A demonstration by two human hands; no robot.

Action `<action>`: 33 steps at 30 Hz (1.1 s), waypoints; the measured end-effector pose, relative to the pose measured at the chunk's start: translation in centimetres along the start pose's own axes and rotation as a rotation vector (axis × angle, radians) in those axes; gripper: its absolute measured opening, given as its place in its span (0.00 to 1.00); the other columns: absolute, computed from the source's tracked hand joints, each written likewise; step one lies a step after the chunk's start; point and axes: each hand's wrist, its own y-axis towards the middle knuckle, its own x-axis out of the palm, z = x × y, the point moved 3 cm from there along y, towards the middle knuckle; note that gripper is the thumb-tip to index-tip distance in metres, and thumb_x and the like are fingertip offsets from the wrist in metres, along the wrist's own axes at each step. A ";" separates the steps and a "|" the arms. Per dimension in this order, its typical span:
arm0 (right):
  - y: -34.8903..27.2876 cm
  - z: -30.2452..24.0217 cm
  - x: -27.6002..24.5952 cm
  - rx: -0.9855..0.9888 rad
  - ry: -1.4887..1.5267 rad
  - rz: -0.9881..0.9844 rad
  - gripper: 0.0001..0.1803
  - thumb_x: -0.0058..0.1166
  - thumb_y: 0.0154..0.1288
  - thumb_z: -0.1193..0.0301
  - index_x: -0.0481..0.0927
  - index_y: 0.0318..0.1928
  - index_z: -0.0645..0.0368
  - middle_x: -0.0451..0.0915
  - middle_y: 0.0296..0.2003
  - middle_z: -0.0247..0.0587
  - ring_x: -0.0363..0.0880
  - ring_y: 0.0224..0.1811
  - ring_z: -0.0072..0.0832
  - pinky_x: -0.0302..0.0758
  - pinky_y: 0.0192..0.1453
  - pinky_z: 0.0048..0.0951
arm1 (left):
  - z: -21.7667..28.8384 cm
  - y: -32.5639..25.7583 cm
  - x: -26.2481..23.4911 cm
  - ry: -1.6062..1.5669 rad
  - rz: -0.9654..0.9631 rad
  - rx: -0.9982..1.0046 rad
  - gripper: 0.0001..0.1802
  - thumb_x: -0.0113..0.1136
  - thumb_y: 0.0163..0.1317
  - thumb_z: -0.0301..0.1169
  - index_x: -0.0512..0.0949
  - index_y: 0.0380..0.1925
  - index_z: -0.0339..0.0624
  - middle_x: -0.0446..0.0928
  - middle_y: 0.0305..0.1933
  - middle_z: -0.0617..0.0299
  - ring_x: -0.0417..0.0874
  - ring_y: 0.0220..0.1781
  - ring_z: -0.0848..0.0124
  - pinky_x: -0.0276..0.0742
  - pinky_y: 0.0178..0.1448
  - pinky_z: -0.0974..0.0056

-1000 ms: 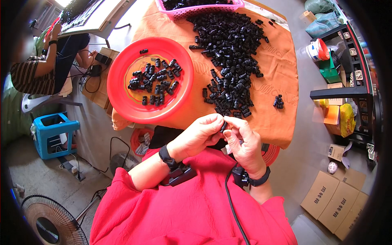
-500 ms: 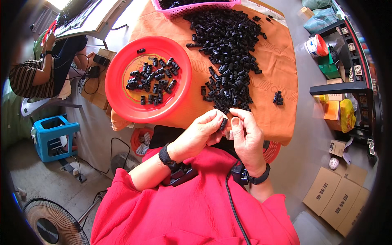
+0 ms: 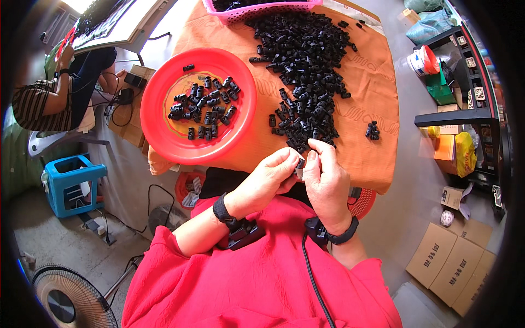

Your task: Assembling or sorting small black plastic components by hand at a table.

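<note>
My left hand (image 3: 274, 174) is closed in a pinch on a small black cord lock (image 3: 301, 163), just over the near edge of the table. Right beside it, my right hand (image 3: 329, 183) has thumb and forefinger drawn together at the piece; what they grip is too small to make out. Something pale shows between the hands below the cord lock. Ahead lies a large heap of black plastic cord-lock pieces (image 3: 309, 82). To the left, a red round basin (image 3: 243, 104) holds several black cord locks (image 3: 210, 101).
An orange cloth (image 3: 366, 93) covers the table. A pink basket (image 3: 235, 16) of black pieces stands at the far edge, and a small cluster (image 3: 372, 130) lies right. A blue stool (image 3: 74, 183), a fan (image 3: 65, 303) and another seated person (image 3: 52, 101) are left; cardboard (image 3: 448, 265) lies right.
My right hand has turned and shifted slightly, its thumb and forefinger now up against the cord lock. The left hand has stayed almost still, and the basin's contents look the same.
</note>
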 end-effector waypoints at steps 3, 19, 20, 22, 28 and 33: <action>-0.1 0.3 0.1 0.003 0.013 0.001 0.11 0.54 0.70 0.75 0.77 0.51 0.60 0.82 0.27 0.50 0.85 0.28 0.44 0.78 0.31 0.41 | -0.1 0.0 0.1 0.002 0.019 -0.009 0.12 0.48 0.78 0.44 0.72 0.43 0.49 0.67 0.30 0.74 0.60 0.24 0.84 0.52 0.26 0.76; -0.3 0.7 0.8 0.155 0.096 -0.047 0.11 0.53 0.70 0.74 0.77 0.51 0.61 0.83 0.30 0.54 0.85 0.31 0.47 0.79 0.32 0.42 | -0.4 0.1 -0.3 -0.009 0.040 -0.022 0.12 0.47 0.79 0.43 0.71 0.40 0.49 0.66 0.29 0.74 0.59 0.24 0.84 0.53 0.27 0.76; -0.3 0.6 0.8 0.141 0.085 -0.032 0.11 0.53 0.70 0.74 0.77 0.51 0.61 0.83 0.31 0.54 0.85 0.31 0.47 0.79 0.32 0.42 | -0.5 0.1 -0.4 -0.008 0.040 -0.022 0.12 0.47 0.79 0.43 0.71 0.40 0.49 0.66 0.29 0.74 0.59 0.24 0.84 0.53 0.27 0.76; -0.4 0.7 0.9 0.128 0.073 -0.017 0.11 0.53 0.70 0.75 0.77 0.51 0.61 0.83 0.31 0.54 0.85 0.31 0.47 0.79 0.32 0.42 | -0.7 0.1 -0.5 -0.004 0.050 -0.032 0.13 0.46 0.79 0.43 0.71 0.40 0.49 0.67 0.29 0.73 0.60 0.25 0.83 0.54 0.27 0.75; -0.4 1.2 1.0 0.196 0.124 -0.009 0.10 0.52 0.72 0.74 0.78 0.51 0.60 0.81 0.28 0.49 0.83 0.25 0.39 0.77 0.29 0.37 | -1.0 -0.1 -0.4 -0.014 0.095 -0.107 0.14 0.46 0.79 0.43 0.72 0.39 0.47 0.69 0.30 0.72 0.63 0.26 0.83 0.56 0.27 0.75; 0.4 1.6 -1.5 0.194 0.178 0.140 0.10 0.48 0.76 0.73 0.78 0.52 0.62 0.76 0.26 0.36 0.74 0.25 0.23 0.74 0.31 0.28 | -1.3 -0.2 -0.7 -0.065 0.082 -0.087 0.14 0.47 0.78 0.43 0.72 0.40 0.46 0.70 0.30 0.71 0.64 0.26 0.81 0.57 0.27 0.75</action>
